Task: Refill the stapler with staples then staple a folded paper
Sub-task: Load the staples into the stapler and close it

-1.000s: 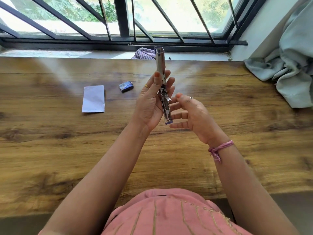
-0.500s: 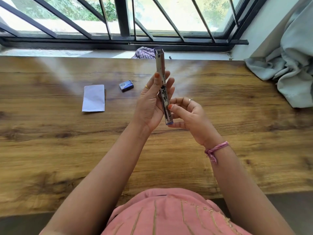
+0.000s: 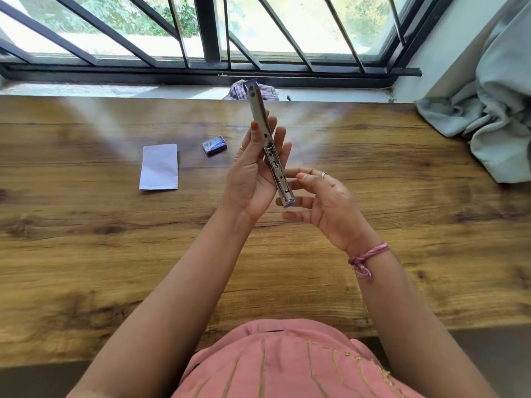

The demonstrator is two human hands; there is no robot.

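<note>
Since half a second ago the right hand [image 3: 330, 208] has drawn back a little from the stapler: the thumb that was pinched in against the metal channel is now lifted clear, and the fingers have loosened and spread. The stapler's far end also tips slightly more to the left than before.

One silver metal stapler [image 3: 270, 147], swung fully open into a long straight strip with small purple plastic tips at both ends, is held upright-ish above the table, near end lower and toward the right. The left hand [image 3: 253, 173] grips it around the middle, thumb pressed on the left face, fingers wrapped behind. Right hand is loosely open, fingers relaxed and half-curled, holding nothing visible; two fingertips sit just beside or touching the stapler's near end, contact cannot be told. Thumb apart from the channel.

One folded white paper rectangle [image 3: 159, 167] lies flat on the brown wood-grain table [image 3: 86, 254], left of the hands, well apart. One small blue staple box [image 3: 214, 145] sits between the paper and the left hand, slightly farther.

One ring on each hand. One pink thread band [image 3: 367, 258] on the right wrist. One grey-green crumpled cloth [image 3: 485, 104] at far right. One checked purple cloth [image 3: 267, 91] on the window sill behind the stapler's far tip. Black barred window [image 3: 207, 33] along the far edge. Pink garment at near centre.
</note>
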